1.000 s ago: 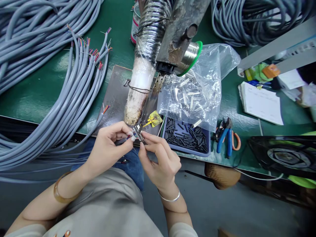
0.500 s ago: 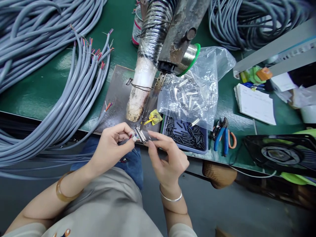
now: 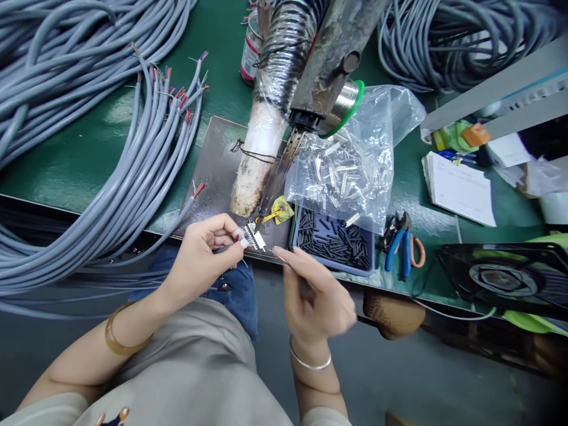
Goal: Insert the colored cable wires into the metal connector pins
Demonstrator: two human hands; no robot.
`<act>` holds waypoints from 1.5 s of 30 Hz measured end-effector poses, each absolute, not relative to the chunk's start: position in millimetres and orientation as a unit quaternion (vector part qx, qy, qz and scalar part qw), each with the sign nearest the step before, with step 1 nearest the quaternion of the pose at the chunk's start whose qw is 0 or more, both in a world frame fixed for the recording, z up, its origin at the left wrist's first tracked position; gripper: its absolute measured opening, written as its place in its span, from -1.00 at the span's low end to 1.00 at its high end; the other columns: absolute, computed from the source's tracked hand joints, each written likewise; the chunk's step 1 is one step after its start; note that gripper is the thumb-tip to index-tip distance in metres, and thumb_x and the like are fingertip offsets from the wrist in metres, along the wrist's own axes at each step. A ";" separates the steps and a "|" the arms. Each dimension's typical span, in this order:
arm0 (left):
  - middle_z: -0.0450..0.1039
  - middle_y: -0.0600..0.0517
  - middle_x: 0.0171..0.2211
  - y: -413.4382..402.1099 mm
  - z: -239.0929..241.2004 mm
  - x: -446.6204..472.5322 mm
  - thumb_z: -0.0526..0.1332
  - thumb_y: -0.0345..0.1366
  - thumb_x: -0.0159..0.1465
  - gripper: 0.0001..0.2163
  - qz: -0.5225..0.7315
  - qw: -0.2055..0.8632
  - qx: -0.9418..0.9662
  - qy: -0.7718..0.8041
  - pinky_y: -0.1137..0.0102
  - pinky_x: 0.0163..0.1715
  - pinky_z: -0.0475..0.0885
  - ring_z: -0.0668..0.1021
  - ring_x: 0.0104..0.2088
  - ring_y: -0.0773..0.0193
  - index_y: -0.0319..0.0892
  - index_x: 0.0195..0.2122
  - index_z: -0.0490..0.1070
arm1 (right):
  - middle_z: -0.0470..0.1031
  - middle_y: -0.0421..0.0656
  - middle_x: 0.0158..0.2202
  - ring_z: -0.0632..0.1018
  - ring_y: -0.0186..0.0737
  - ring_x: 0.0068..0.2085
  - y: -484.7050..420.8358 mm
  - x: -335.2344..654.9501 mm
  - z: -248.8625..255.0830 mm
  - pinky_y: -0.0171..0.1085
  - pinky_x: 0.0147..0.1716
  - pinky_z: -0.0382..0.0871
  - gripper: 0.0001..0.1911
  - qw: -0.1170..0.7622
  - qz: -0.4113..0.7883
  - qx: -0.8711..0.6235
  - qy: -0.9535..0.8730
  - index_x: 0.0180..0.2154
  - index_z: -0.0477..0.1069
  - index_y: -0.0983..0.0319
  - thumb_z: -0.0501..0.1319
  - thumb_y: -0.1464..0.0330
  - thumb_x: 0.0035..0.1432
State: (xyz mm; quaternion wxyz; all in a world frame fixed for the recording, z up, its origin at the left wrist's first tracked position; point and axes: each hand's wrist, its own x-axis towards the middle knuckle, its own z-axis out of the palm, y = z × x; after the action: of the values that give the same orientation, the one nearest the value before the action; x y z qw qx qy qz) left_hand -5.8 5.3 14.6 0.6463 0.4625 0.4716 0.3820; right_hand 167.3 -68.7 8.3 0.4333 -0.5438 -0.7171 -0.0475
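My left hand (image 3: 208, 251) pinches a small metal multi-pin connector (image 3: 255, 237) at its left side; thin wire ends show by the fingertips. Just above the connector is the tip of a soldering iron (image 3: 276, 183), which points down from its mount. Whether the tip touches the connector I cannot tell. To the right, my right hand (image 3: 317, 290) has thumb and forefinger pressed together, apart from the connector. What they hold, if anything, is too thin to make out. A yellow tag (image 3: 283, 210) lies behind the connector on the metal plate (image 3: 208, 171).
Bundled grey cables (image 3: 146, 154) with stripped ends lie left. A white-ended hose (image 3: 261, 142) hangs beside the iron, near a solder spool (image 3: 344, 109). Right are a bag of connectors (image 3: 341, 160), a blue tray (image 3: 370, 273) of black pieces, pliers (image 3: 404, 245) and a fan (image 3: 506, 278).
My right hand has moved right and slightly down, away from the connector. The connector remains in my left hand, which has barely moved. The whole view has shifted slightly.
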 end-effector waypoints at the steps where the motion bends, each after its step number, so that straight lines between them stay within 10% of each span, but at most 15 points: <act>1: 0.39 0.16 -0.60 5.6 14.8 -5.0 0.31 -0.45 0.08 -0.91 0.385 0.643 0.465 0.471 0.58 -0.57 0.33 0.42 -0.60 0.47 -0.21 -0.44 0.40 | 0.72 -0.12 -0.18 0.74 -0.23 -0.20 -61.3 163.6 3.4 -0.30 -0.16 0.67 -0.79 0.440 -0.047 -0.537 -0.718 -0.09 0.45 0.20 0.29 0.55 0.28; 33: 0.42 0.11 -0.52 -4.1 13.8 -3.0 0.26 -0.46 0.14 -0.91 0.354 0.543 0.613 0.452 0.51 -0.51 0.31 0.38 -0.54 0.43 -0.18 -0.45 0.38 | 0.72 -0.10 -0.19 0.74 -0.20 -0.21 -48.0 158.6 0.3 -0.35 -0.34 0.61 -0.85 0.476 0.030 -0.553 -0.683 -0.23 0.38 0.17 0.27 0.53 0.28; 39: 0.52 0.05 -0.43 -17.6 5.3 -8.5 0.16 -0.52 0.26 -0.85 0.351 0.410 0.772 0.336 0.48 -0.41 0.38 0.45 -0.48 0.38 -0.16 -0.40 0.42 | 0.70 -0.21 -0.24 0.58 -0.43 -0.50 -48.7 165.1 9.6 -0.43 -0.53 0.45 -0.86 0.447 0.162 -0.539 -0.696 -0.33 0.40 0.18 0.29 0.48 0.27; 45: 0.61 -0.02 -0.26 -20.3 5.3 -17.5 0.31 -0.40 0.28 -0.83 0.397 0.512 0.645 0.406 0.46 -0.24 0.54 0.63 -0.29 0.30 -0.17 -0.10 0.49 | 0.71 -0.13 -0.21 0.71 -0.28 -0.26 -62.3 159.4 7.4 -0.34 -0.29 0.62 -0.79 0.451 -0.024 -0.510 -0.732 -0.29 0.42 0.16 0.34 0.57 0.19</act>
State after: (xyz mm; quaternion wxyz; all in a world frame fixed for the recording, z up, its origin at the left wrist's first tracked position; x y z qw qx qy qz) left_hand -17.5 -20.3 5.3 0.5120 0.6446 0.4057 0.3971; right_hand 159.4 -62.3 7.4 0.4508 -0.5103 -0.7320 -0.0239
